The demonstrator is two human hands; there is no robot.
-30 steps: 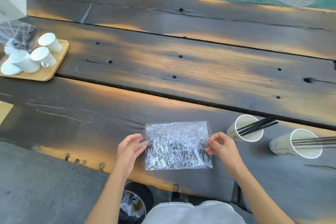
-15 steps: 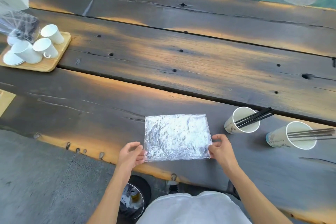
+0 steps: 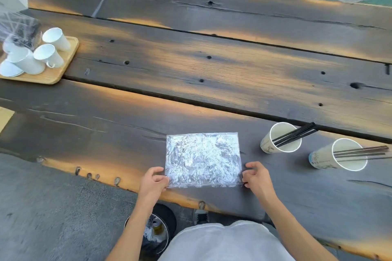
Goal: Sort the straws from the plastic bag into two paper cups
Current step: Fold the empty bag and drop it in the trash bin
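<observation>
Both hands pinch the bag (image 3: 203,160) at its near corners: left hand (image 3: 153,182) on the lower-left corner, right hand (image 3: 255,178) on the lower-right, holding it flat on the table (image 3: 212,70) at lower centre. It looks empty. Straws (image 3: 294,135) lean out of the near cup (image 3: 280,137) and the far cup (image 3: 339,154) at right. Both cups sit close; a careless sweep of the bag or right arm could likely tip them and spill the sorted straws.

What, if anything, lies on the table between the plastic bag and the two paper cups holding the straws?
Nothing visible: only bare table separates the plastic bag from the nearer cup and the farther cup.
</observation>
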